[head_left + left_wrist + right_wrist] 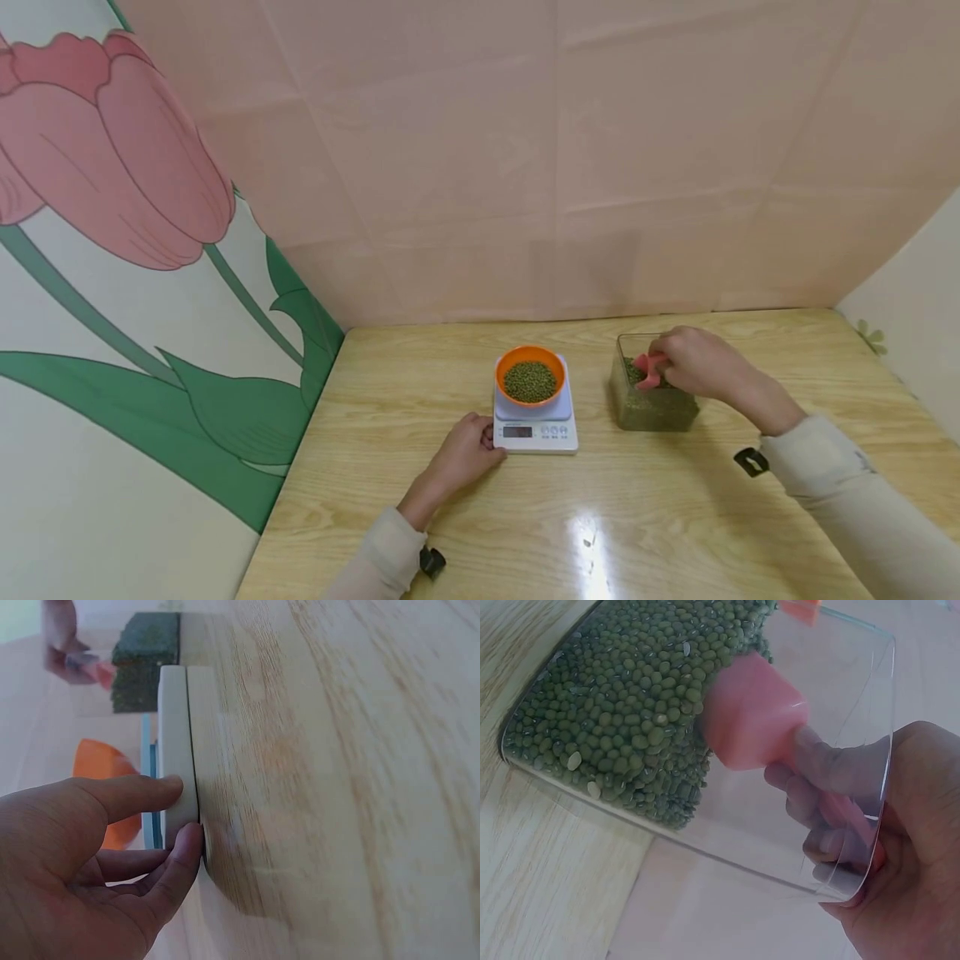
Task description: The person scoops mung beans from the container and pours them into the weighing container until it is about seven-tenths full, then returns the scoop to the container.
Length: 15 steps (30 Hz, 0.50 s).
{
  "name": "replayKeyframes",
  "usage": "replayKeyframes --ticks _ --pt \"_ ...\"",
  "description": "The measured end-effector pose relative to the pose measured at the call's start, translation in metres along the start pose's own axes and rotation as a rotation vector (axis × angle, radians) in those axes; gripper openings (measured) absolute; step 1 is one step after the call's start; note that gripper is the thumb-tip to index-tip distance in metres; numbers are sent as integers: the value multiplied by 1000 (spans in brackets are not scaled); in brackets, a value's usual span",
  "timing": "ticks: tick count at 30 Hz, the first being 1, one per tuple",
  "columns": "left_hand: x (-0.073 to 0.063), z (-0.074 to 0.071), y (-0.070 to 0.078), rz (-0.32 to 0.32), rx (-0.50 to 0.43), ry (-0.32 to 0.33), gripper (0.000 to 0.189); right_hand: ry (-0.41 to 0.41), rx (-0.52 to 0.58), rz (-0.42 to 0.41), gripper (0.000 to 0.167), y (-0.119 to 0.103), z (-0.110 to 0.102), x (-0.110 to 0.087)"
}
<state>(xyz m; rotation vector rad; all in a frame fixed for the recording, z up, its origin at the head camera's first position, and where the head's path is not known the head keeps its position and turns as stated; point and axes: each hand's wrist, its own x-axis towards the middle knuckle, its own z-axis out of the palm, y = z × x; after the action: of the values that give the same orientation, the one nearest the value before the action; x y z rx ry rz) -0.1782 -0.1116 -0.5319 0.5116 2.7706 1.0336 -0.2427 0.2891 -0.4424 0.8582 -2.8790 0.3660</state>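
Observation:
A white kitchen scale with a small display sits on the table. On its platform rests an orange bowl containing green mung beans. My left hand grips the scale's near left corner, thumb along the front edge and fingers at the side, as the left wrist view shows. To the right stands a clear square container partly filled with mung beans. My right hand reaches inside it and holds a pink scoop by the handle. The scoop's head touches the beans; its inside is hidden.
The wooden table meets a pink-covered wall behind the scale and container. A wall with painted tulips borders the left side, and a pale wall the right. A dark strap end hangs at the right wrist.

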Motion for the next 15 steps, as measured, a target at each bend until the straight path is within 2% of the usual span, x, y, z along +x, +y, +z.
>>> replayKeyframes --ticks 10,15 --pt "-1 0 0 0 -13 -5 22 40 8 6 23 4 0 -5" --pt "-1 -1 1 -7 -13 -5 21 64 28 16 20 4 -2 -8"
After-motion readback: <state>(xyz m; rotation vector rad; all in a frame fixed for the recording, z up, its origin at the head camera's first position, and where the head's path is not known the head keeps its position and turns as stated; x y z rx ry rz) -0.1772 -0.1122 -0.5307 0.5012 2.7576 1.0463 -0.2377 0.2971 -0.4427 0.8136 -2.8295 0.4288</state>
